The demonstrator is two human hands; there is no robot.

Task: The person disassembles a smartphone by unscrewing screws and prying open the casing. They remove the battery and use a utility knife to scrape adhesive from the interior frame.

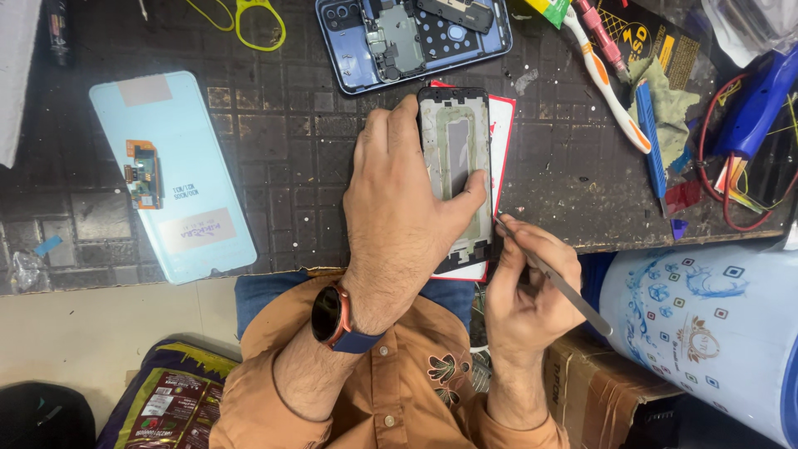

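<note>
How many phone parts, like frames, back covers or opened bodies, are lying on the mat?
3: a black phone frame under the left hand, a light blue back cover at left, an opened phone body at top. Others may be hidden.

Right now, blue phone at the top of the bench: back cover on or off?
Off. The blue phone lies open on the dark mat, with its metal shields and internal parts exposed inside the frame.
</note>
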